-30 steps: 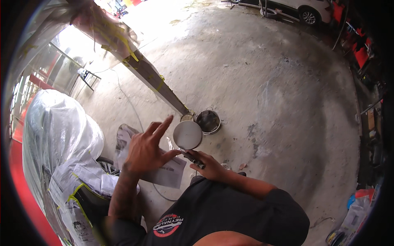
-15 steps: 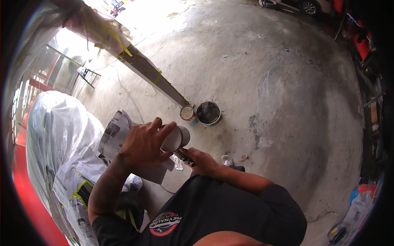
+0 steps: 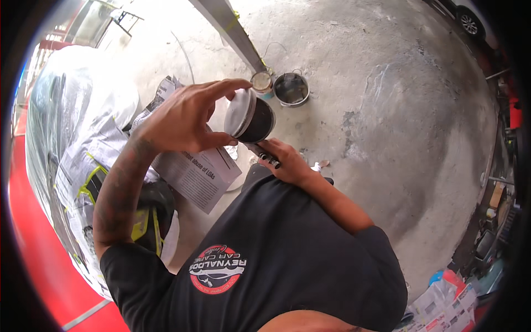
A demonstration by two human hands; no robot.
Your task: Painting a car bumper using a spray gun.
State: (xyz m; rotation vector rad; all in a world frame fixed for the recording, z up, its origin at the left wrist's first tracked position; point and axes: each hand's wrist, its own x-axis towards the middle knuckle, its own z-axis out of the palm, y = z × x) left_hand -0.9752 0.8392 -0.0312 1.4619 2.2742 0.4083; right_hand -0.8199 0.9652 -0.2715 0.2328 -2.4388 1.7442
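Note:
My left hand (image 3: 188, 119) grips the pale round lid (image 3: 239, 109) of a dark cylindrical cup (image 3: 260, 123) by its edge, thumb below and fingers above, with the lid tilted toward the left. Just below the cup, my right hand (image 3: 289, 163) is closed on a metal spray gun (image 3: 263, 155), to which the cup appears to be attached. Printed newspaper sheets (image 3: 191, 182) hang behind and below my left hand; what holds them is hidden.
Beyond the cup stand a paint tin (image 3: 261, 80) and a dark metal pot (image 3: 291, 87), beside a taped beam (image 3: 221, 16). Plastic-covered bodywork (image 3: 66, 105) is left over red paint (image 3: 36, 210). Bags and clutter (image 3: 445, 299) line the right edge, with a car wheel (image 3: 469, 22) above.
My left hand has moved from open fingers onto the cup's lid, and the cup has tilted from top-up to show its dark side. The view has shifted, placing the floor objects higher.

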